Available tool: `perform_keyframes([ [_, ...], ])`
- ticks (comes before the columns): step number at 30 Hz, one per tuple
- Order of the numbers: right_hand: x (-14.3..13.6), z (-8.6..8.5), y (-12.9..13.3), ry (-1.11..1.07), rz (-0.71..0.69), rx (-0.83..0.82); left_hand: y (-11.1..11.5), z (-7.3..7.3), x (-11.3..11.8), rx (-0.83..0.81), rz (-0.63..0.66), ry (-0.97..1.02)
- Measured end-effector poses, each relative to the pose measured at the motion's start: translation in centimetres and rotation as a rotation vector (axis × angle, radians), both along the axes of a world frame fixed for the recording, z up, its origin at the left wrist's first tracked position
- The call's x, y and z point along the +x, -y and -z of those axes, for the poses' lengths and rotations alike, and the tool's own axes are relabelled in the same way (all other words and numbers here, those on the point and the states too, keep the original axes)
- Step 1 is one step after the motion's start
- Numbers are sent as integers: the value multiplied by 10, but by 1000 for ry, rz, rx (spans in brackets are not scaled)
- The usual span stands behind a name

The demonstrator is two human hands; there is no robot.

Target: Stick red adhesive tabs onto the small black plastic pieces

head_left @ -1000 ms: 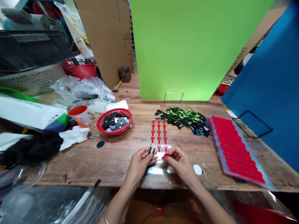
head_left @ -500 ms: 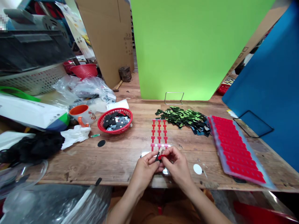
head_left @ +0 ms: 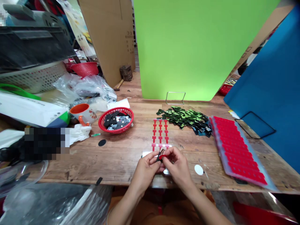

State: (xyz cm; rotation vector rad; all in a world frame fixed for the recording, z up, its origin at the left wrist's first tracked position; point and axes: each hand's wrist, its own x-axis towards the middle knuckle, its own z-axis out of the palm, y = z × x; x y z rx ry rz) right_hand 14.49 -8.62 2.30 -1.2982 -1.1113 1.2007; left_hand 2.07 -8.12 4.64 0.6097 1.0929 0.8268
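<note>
Close together at the table's front, my left hand [head_left: 148,167] pinches a small black piece [head_left: 158,157]. The fingertips of my right hand [head_left: 177,164] are closed on a small red piece [head_left: 163,157] against the black one. Fingers partly hide both pieces. Under and just beyond my hands lies a clear sheet with rows of red T-shaped stickers [head_left: 160,132]. Behind that, to the right, is a pile of flat black and green pieces [head_left: 185,117]. A red basket [head_left: 103,126] of black and grey pieces stands left of the sheet.
At right lies a stack of clear sheets with red stickers [head_left: 236,150]. A green board [head_left: 182,50] stands at the back, a blue board [head_left: 269,93] to the right. An orange-and-white mug [head_left: 87,115], plastic bags [head_left: 89,86] and a white disc [head_left: 198,169] are also on the table.
Both hands stay in nearly the same place, still pinching the black and red pieces. The view has shifted very slightly.
</note>
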Motion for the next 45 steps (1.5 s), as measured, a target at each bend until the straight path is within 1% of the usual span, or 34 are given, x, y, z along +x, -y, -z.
perform_keyframes([
  [5,0,0,1,5,4,10,0,-1,0,4,6,13],
  [10,-2,0,0,12,10,25,0,1,0,4,13,-1],
  [19,-2,0,3,12,19,0,0,3,-1,7,13,-8],
  [22,-3,1,3,-17,10,-11,1,5,0,5,-8,-21],
  [25,-5,3,4,-89,-3,-29,2,7,1,10,-59,-55],
  [28,-7,5,6,-107,-25,-22,3,7,2,32,-103,-76],
  [31,-8,3,10,-64,-38,1,4,6,2,58,-114,-72],
  [35,-4,-4,10,121,57,123,3,4,3,72,-104,-69],
  [37,-1,-5,7,179,91,155,3,3,4,64,-95,-78],
  [45,2,1,1,203,93,139,3,2,8,65,-60,-83],
])
